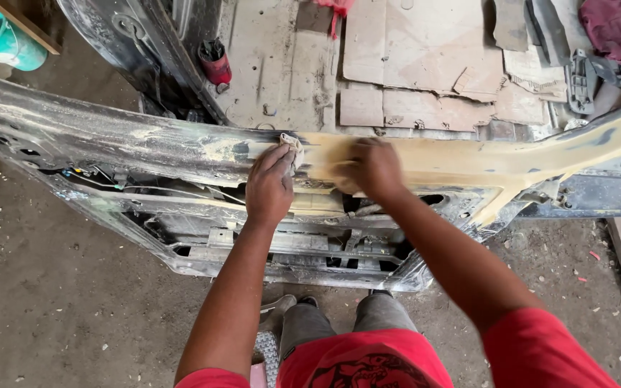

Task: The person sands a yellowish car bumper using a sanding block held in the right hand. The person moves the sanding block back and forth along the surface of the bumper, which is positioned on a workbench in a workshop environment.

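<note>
My left hand pinches limp, pliable sandpaper; right hand presses flat on the stiff, heavy car door panel.

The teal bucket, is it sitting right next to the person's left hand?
No, the teal bucket stands far off in the upper left corner, while the left hand presses a worn pad on the car door panel.

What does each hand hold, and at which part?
Left hand presses a small folded pad under its fingertips. Right hand is blurred; cannot tell.
</note>
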